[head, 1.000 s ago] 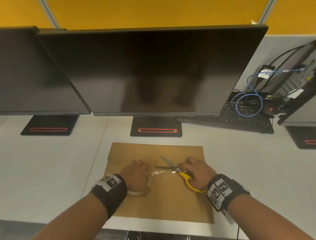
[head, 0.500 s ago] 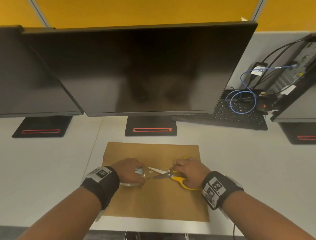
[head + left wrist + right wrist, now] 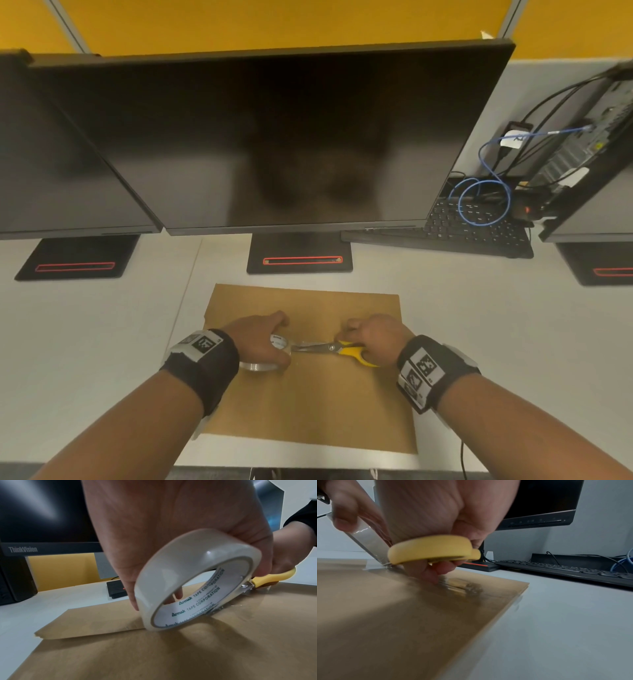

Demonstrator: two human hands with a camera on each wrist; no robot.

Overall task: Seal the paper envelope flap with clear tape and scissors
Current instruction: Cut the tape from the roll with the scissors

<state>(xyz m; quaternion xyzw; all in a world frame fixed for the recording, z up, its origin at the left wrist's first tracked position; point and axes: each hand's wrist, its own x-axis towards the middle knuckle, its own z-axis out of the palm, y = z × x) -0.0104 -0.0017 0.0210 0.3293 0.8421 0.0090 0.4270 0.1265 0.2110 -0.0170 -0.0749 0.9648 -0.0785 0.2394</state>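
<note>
Here the yellow-handled scissors [image 3: 337, 350] are gripped in the right hand [image 3: 371, 337], blades brought together at the clear tape roll [image 3: 187, 580], which is clasped on edge by the left hand [image 3: 258, 337]. Tape is already laid along the brown envelope [image 3: 308, 404] flap; severing and smoothing seemingly remain.

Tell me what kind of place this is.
Most likely an office workstation: dark monitors stand in a row on a white desk, with a black keyboard and cabled desktop computer at the right, against a yellow partition wall.
</note>
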